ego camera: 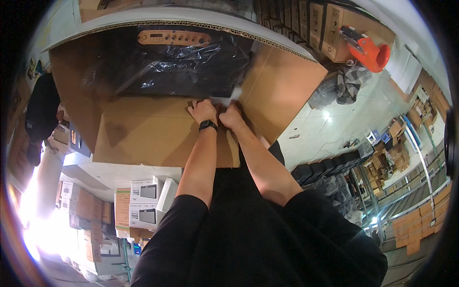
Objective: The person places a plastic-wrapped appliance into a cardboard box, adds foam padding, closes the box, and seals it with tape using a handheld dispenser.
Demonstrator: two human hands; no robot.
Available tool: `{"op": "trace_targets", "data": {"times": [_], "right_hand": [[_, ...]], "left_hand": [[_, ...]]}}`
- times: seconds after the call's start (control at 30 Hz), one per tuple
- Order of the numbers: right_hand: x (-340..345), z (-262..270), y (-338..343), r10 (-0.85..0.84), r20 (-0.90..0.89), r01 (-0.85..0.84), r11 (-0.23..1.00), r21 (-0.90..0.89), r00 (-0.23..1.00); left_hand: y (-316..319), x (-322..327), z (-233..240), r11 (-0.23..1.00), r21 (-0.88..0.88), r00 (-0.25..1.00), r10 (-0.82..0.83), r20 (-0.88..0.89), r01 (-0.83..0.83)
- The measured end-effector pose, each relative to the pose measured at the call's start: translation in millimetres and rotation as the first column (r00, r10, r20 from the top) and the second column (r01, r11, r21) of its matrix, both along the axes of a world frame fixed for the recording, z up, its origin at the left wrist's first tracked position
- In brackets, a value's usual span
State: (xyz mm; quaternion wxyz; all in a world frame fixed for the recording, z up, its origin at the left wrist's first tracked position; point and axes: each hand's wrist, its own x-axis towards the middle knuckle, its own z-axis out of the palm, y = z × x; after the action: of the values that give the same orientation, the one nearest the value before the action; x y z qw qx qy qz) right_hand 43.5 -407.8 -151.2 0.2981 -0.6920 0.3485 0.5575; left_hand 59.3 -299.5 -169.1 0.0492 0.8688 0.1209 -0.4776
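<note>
A large open cardboard box [154, 132] stands before me with its flaps spread. Inside it lies a black device in clear plastic wrap [186, 68], with a copper-coloured control panel [174, 38] of knobs and a small display near the far edge. My left hand [203, 111], with a black watch on the wrist, rests at the box's near inner edge, fingers bent. Close beside it, my right hand [231, 114] is curled at the near right corner, by a piece of white packing material [235, 94]. The fingertips of my right hand are partly hidden, so its grip is unclear.
An orange tape dispenser [373, 53] lies on cardboard cartons [337, 32] at the upper right. Plastic wrap and a checked cloth [349, 82] are on the floor below them. Printed boxes [143, 204] are stacked at lower left. Another person [43, 111] is at the left edge.
</note>
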Motion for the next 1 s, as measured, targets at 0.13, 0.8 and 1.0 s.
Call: {"op": "trace_targets", "data": {"times": [0.13, 0.8, 1.0], "right_hand": [[-17, -18, 17, -0.011, 0.02, 0.013, 0.996, -0.086, 1.0], [171, 223, -75, -0.169, 0.234, 0.012, 0.832, 0.554, 0.957], [333, 410, -237, -0.47, 0.854, -0.168, 0.845, 0.508, 0.222]], "left_hand": [[8, -13, -26, 0.994, -0.004, 0.993, -0.113, -0.014, 0.113], [74, 19, 74, 0.804, -0.56, 0.98, 0.171, -0.106, -0.2], [120, 22, 95, 0.824, -0.483, 0.94, 0.342, 0.005, -0.297]]}}
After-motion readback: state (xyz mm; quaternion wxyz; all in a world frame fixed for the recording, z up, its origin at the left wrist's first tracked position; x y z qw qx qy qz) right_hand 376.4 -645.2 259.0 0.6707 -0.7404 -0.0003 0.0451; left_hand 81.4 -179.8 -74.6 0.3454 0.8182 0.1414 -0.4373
